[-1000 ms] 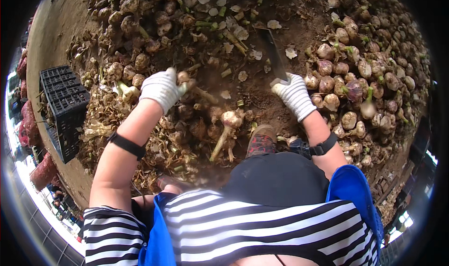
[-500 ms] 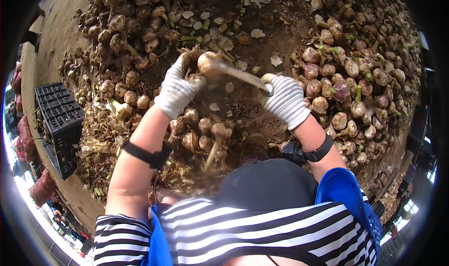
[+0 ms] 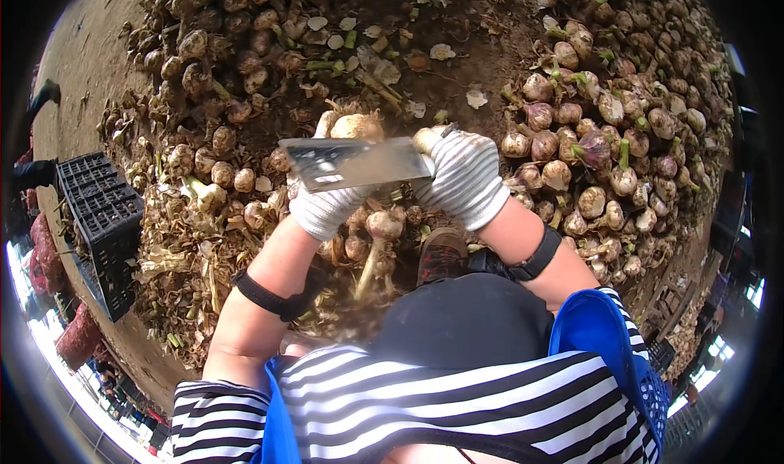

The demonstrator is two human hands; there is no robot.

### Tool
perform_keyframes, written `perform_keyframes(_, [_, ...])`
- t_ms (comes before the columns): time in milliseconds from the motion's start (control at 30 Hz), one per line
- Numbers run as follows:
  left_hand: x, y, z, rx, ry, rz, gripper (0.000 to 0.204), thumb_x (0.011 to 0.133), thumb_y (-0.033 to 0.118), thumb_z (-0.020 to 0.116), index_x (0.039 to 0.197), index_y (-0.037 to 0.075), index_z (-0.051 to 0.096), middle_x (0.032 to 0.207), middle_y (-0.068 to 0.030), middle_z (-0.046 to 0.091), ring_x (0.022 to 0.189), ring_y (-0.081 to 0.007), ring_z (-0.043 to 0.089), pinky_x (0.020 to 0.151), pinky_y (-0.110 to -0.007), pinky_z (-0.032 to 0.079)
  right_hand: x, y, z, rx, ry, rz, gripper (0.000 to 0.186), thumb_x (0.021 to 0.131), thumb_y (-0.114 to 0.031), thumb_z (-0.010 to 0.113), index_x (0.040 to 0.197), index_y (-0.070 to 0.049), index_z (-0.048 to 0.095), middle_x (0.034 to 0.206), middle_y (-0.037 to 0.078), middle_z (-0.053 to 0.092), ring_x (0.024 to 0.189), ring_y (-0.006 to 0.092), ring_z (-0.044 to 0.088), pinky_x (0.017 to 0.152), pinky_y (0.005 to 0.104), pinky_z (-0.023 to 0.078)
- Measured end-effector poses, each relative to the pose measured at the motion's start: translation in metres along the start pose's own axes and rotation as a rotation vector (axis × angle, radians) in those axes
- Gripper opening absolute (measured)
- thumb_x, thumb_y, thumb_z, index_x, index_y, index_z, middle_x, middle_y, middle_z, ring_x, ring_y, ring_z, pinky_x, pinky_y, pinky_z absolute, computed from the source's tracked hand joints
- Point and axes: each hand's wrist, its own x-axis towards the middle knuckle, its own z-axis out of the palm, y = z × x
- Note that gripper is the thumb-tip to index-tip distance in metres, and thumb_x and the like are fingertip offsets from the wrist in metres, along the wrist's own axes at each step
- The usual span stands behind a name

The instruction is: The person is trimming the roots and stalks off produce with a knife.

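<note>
Both hands wear white striped knit gloves. In my right hand [image 3: 464, 174] is a wide metal blade [image 3: 359, 160], held level in front of me across my left hand. My left hand [image 3: 327, 207] is closed on a pale garlic bulb [image 3: 357, 125], which shows just behind the blade; most of that hand's fingers are hidden by the metal. Below my hands lie more bulbs, one with a long pale stalk [image 3: 371, 256], among dry peelings and cut stems.
A dense heap of garlic [image 3: 621, 129] lies at the right, and more bulbs [image 3: 192, 80] at the upper left. A black plastic crate [image 3: 96, 203] stands at the left, with red mesh sacks [image 3: 47, 252] beyond it. Dark legs [image 3: 41, 101] show at the left edge.
My right hand has swung the blade inward and leftward, from pointing away to lying crosswise. My left hand rose with a bulb, then came slightly down and rightward behind the blade.
</note>
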Motion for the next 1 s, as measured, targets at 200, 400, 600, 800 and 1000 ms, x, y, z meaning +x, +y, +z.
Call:
perform_keyframes(200, [-0.014,0.017,-0.009,0.303,0.165,0.292,0.055,0.066,0.037,0.079,0.108,0.01,0.056,0.097,-0.0064,0.062,0.091,-0.0198,0.06,0.084,-0.036,0.049,-0.013,0.058,0.004,-0.256,-0.563,0.545,0.027,0.068,-0.02,0.059,0.092,-0.009,0.064,0.084,0.017,0.066,0.084,0.0339,0.064,0.076,0.0425,0.051])
perform_keyframes(400, [-0.001,0.041,-0.062,0.944,0.41,0.507,0.081,0.059,0.063,0.076,0.117,0.009,0.057,0.1,-0.0091,0.059,0.096,-0.0253,0.055,0.084,-0.038,0.046,-0.006,0.049,-0.009,0.121,-0.219,0.663,0.017,0.07,-0.018,0.066,0.085,-0.01,0.068,0.073,0.011,0.066,0.068,0.0204,0.064,0.065,0.0316,0.051])
perform_keyframes(600, [-0.013,0.026,-0.062,-0.416,0.096,-0.103,0.077,0.063,0.017,0.084,0.127,0.009,0.043,0.107,-0.0033,0.055,0.097,-0.016,0.057,0.084,-0.032,0.054,-0.014,0.03,0.009,0.488,-0.361,0.558,0.017,0.075,-0.021,0.06,0.082,-0.009,0.068,0.07,0.013,0.066,0.064,0.0254,0.063,0.065,0.033,0.051])
perform_keyframes(800, [-0.017,0.028,-0.034,-0.576,-0.093,-0.27,0.053,0.071,0.022,0.076,0.115,0.002,0.054,0.092,-0.0082,0.063,0.08,-0.019,0.063,0.072,-0.03,0.054,0.002,0.011,-0.009,0.273,-0.432,0.404,0.018,0.075,-0.023,0.052,0.079,-0.01,0.065,0.074,0.018,0.063,0.072,0.0372,0.061,0.067,0.0419,0.05])
perform_keyframes(1000, [-0.03,0.048,-0.026,-0.007,0.093,-0.287,0.025,0.081,0.01,0.066,0.105,0.002,0.061,0.085,0.0004,0.063,0.073,-0.0067,0.056,0.068,-0.022,0.046,0.006,0.013,-0.013,0.052,-0.622,0.319,0.022,0.074,-0.022,0.051,0.083,-0.008,0.066,0.079,0.019,0.064,0.078,0.0373,0.062,0.071,0.0441,0.051])
